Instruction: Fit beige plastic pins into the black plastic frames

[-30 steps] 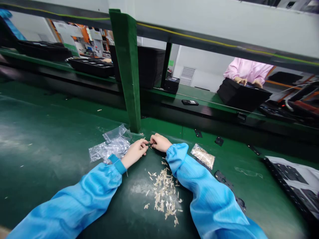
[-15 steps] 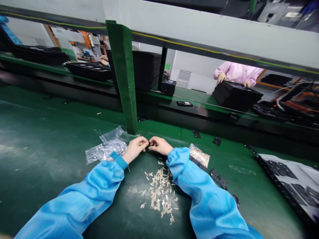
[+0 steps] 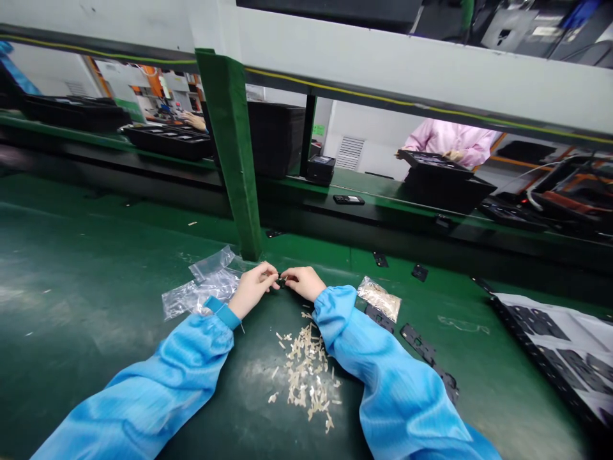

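On the green counter (image 3: 115, 358), the blue sleeves (image 3: 163, 367) flank a pile of pale pieces (image 3: 304, 351), probably placed there for short reach. Clear bags (image 3: 191, 297) lie beside the left hand (image 3: 256, 285), apparently to keep the middle free. The left hand and right hand (image 3: 305, 282) meet fingertip to fingertip; each grip is closed on a small dark part (image 3: 281, 280) between them, presumably for two-sided steadiness. Counter contact cannot be determined.

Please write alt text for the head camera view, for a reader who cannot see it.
A person's left hand and right hand hold a small dark part above a green table. Loose pale pieces lie between the blue sleeves, with clear plastic bags to the left.
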{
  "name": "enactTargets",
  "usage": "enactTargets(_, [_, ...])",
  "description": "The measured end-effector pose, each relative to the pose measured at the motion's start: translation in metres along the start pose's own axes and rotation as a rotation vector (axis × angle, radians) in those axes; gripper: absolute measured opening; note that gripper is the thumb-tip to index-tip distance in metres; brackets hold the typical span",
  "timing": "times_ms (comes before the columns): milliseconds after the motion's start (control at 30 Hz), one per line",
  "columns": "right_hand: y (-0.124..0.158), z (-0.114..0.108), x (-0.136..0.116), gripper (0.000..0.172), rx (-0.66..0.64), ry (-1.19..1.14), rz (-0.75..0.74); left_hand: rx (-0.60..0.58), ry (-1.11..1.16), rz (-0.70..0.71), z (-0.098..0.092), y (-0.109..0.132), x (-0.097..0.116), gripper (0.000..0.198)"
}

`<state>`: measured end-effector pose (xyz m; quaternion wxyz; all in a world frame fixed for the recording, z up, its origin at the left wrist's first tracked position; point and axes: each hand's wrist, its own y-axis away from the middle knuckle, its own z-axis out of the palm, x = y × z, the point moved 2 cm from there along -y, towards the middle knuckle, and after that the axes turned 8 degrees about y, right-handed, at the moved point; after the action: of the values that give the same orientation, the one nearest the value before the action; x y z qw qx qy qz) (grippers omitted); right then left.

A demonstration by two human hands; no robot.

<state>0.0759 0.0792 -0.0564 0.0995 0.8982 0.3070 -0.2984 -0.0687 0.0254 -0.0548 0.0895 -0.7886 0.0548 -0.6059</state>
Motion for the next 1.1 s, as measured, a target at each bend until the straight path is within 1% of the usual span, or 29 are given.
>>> enactTargets(67, [0.001, -0.003, 0.000, 0.019, 0.020, -0.079, 0.012, 0.006, -0.052, 0.055, -0.001, 0.002, 0.003, 0.016])
enactTargets(167, [0.007, -0.010, -0.004, 0.012, 0.039, -0.241, 0.046, 0.020, -0.152, 0.183, -0.001, 0.007, 0.014, 0.016])
enactTargets(200, [0.010, -0.012, -0.006, 0.012, 0.034, -0.308, 0.058, 0.024, -0.186, 0.234, 0.000, 0.010, 0.019, 0.017])
enactTargets(267, [0.019, -0.017, -0.012, 0.022, 0.012, -0.457, 0.075, 0.022, -0.241, 0.332, 0.003, 0.014, 0.032, 0.018])
enactTargets(333, [0.032, -0.023, -0.019, 0.028, 0.010, -0.608, 0.082, 0.009, -0.278, 0.414, 0.009, 0.018, 0.044, 0.019])
enactTargets(433, [0.052, -0.037, -0.027, 0.034, 0.052, -0.791, 0.083, -0.009, -0.299, 0.503, 0.021, 0.021, 0.060, 0.019])
enactTargets(567, [0.075, -0.057, -0.030, 0.036, 0.147, -0.929, 0.070, -0.004, -0.267, 0.583, 0.040, 0.022, 0.082, 0.016])
enactTargets(633, [0.083, -0.066, -0.031, 0.035, 0.221, -0.955, 0.054, 0.004, -0.143, 0.539, 0.047, 0.020, 0.093, 0.011])
enactTargets(667, [0.087, -0.070, -0.031, 0.034, 0.261, -0.958, 0.043, -0.007, -0.036, 0.472, 0.051, 0.019, 0.097, 0.015])
enactTargets(700, [0.091, -0.074, -0.032, 0.032, 0.300, -0.959, 0.030, -0.042, 0.074, 0.383, 0.054, 0.018, 0.101, 0.018])
enactTargets(733, [0.094, -0.078, -0.033, 0.031, 0.337, -0.950, 0.015, -0.100, 0.175, 0.284, 0.057, 0.017, 0.105, 0.019])
enactTargets(767, [0.097, -0.081, -0.035, 0.029, 0.372, -0.928, -0.001, -0.169, 0.249, 0.192, 0.060, 0.017, 0.108, 0.015])
enactTargets(800, [0.100, -0.084, -0.037, 0.026, 0.403, -0.892, -0.018, -0.239, 0.286, 0.122, 0.063, 0.017, 0.110, 0.010])
enactTargets(833, [0.103, -0.086, -0.039, 0.024, 0.428, -0.843, -0.034, -0.294, 0.303, 0.073, 0.065, 0.017, 0.112, 0.012])
enactTargets(900, [0.107, -0.088, -0.043, 0.020, 0.462, -0.729, -0.058, -0.332, 0.323, 0.026, 0.066, 0.018, 0.115, 0.022])
enactTargets(967, [0.110, -0.087, -0.046, 0.015, 0.510, -0.628, -0.072, -0.311, 0.326, 0.025, 0.066, 0.019, 0.117, 0.024])
enactTargets(1033, [0.112, -0.086, -0.048, 0.011, 0.625, -0.473, -0.090, -0.277, 0.313, 0.037, 0.065, 0.020, 0.118, 0.024])
enactTargets(1100, [0.115, -0.086, -0.052, 0.009, 0.782, -0.205, -0.153, -0.238, 0.297, 0.040, 0.063, 0.021, 0.120, 0.023])
